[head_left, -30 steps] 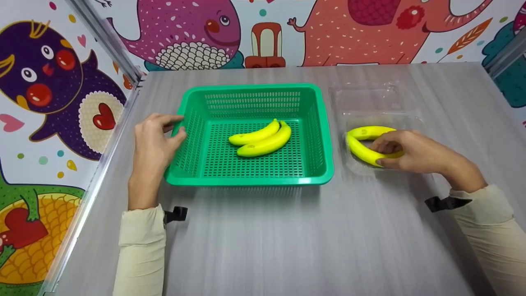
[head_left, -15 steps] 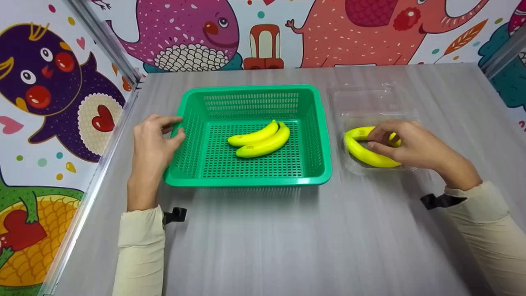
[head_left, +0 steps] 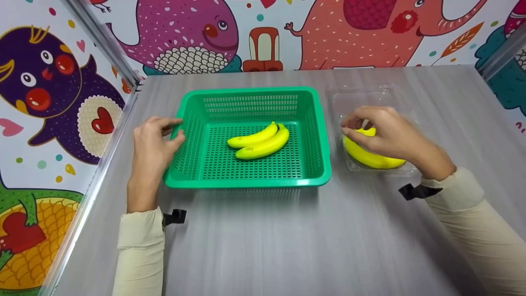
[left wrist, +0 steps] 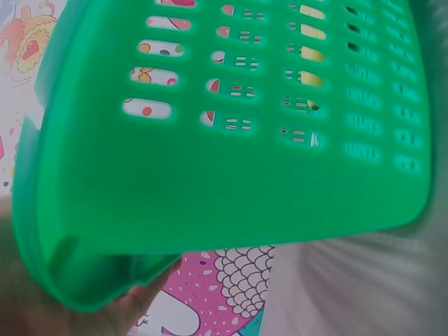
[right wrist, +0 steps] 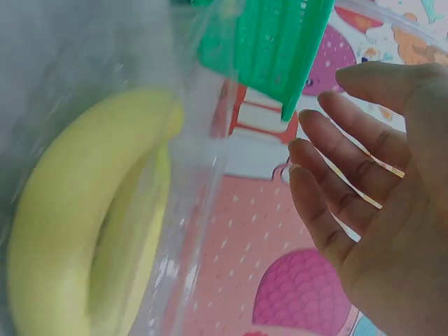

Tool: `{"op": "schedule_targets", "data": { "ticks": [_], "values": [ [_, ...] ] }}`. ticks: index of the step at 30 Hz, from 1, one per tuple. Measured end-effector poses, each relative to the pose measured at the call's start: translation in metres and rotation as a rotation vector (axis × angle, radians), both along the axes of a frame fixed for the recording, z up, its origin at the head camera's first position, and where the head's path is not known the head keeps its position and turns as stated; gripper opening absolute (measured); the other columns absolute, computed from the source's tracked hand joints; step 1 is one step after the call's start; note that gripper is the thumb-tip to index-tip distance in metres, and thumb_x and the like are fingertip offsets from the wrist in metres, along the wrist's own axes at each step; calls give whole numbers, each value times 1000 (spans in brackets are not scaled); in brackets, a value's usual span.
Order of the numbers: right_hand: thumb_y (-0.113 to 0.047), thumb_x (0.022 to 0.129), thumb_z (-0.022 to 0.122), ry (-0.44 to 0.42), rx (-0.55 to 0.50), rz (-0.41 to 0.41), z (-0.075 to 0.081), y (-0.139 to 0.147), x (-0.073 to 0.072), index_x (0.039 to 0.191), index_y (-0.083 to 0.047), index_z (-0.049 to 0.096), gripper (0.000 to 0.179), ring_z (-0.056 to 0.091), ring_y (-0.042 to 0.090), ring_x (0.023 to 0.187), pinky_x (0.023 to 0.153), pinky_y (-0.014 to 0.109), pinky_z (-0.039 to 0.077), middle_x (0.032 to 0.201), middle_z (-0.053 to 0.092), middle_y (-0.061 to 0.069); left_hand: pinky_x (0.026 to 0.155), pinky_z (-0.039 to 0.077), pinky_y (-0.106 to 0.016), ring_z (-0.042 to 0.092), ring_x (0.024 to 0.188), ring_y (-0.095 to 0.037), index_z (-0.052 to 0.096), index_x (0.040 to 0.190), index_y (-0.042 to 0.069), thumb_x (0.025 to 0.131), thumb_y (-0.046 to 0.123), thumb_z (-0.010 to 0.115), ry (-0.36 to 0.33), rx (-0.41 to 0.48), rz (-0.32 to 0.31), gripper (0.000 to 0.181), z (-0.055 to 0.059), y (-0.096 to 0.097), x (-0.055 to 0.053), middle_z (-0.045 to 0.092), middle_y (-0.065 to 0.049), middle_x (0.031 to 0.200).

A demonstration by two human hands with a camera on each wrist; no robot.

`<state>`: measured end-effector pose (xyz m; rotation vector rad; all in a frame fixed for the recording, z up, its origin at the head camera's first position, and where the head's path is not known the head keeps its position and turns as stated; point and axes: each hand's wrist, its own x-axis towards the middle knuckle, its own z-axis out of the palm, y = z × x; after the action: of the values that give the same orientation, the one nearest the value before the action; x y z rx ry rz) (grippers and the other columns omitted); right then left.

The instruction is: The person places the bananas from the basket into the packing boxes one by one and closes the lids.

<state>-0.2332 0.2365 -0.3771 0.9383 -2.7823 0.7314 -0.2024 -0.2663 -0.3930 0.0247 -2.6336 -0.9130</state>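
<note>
A green plastic basket stands on the table with two yellow bananas lying in it. My left hand holds the basket's left rim between thumb and fingers; in the left wrist view the rim partly hides that hand. Right of the basket is a clear plastic clamshell box, its lid folded back. Two more bananas lie inside the box, joined at one end in a V. Above them hovers my right hand, fingers loosely bent and holding nothing, covering part of the bananas in the head view.
The grey table ends at a back wall with cartoon animals. A metal-edged side panel runs along the left. Both wrists wear black camera straps.
My right hand has let go of a banana in the clear box, then risen and moved left over the box. My left hand stays at the basket's rim.
</note>
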Motion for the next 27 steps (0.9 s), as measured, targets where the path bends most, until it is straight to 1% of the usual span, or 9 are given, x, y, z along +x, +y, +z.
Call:
{"op": "schedule_targets", "data": {
  "ticks": [5, 8, 13, 16, 22, 27],
  "values": [
    [-21, 99, 79, -14, -21, 23, 5, -26, 0, 114, -12, 79, 17, 70, 13, 92, 83, 39, 66, 105, 79, -2, 104, 61, -51, 75, 117, -40, 79, 127, 0, 100, 8, 74, -18, 8, 1, 29, 2, -1, 1, 74, -23, 127],
    [-23, 98, 81, -23, -24, 26, 8, -42, 0, 116, -12, 79, 21, 71, 17, 94, 84, 43, 66, 107, 78, 0, 104, 61, -51, 75, 118, -39, 79, 127, 1, 100, 8, 74, -26, 13, 4, 29, 3, -2, 1, 73, -22, 129],
    [-25, 98, 82, -22, -17, 66, 8, -68, 0, 119, -12, 78, 25, 71, 18, 96, 85, 43, 66, 109, 77, 2, 105, 61, -51, 75, 117, -40, 79, 128, 1, 100, 8, 74, -26, 19, -2, 29, 3, -1, 0, 73, -23, 129],
    [-29, 99, 80, -21, -1, 81, 7, -79, -1, 120, -14, 79, 26, 71, 19, 97, 84, 44, 65, 110, 78, 2, 104, 61, -52, 75, 117, -40, 79, 127, 1, 99, 8, 75, -18, 18, -7, 29, 2, -1, 0, 73, -23, 128],
    [-34, 101, 78, -31, 48, 99, 7, -98, -2, 121, -16, 79, 27, 70, 23, 101, 84, 42, 63, 113, 77, 4, 103, 61, -52, 75, 115, -40, 80, 125, 1, 98, 7, 75, -7, 15, -20, 28, 2, -2, -1, 74, -23, 126],
    [-33, 101, 77, -30, 87, 130, 6, -111, -5, 123, -16, 78, 28, 69, 23, 103, 83, 39, 62, 114, 77, 3, 104, 61, -52, 75, 115, -40, 80, 126, 2, 98, 7, 77, -13, 39, -19, 29, 3, -5, 0, 73, -23, 126]
  ]
}}
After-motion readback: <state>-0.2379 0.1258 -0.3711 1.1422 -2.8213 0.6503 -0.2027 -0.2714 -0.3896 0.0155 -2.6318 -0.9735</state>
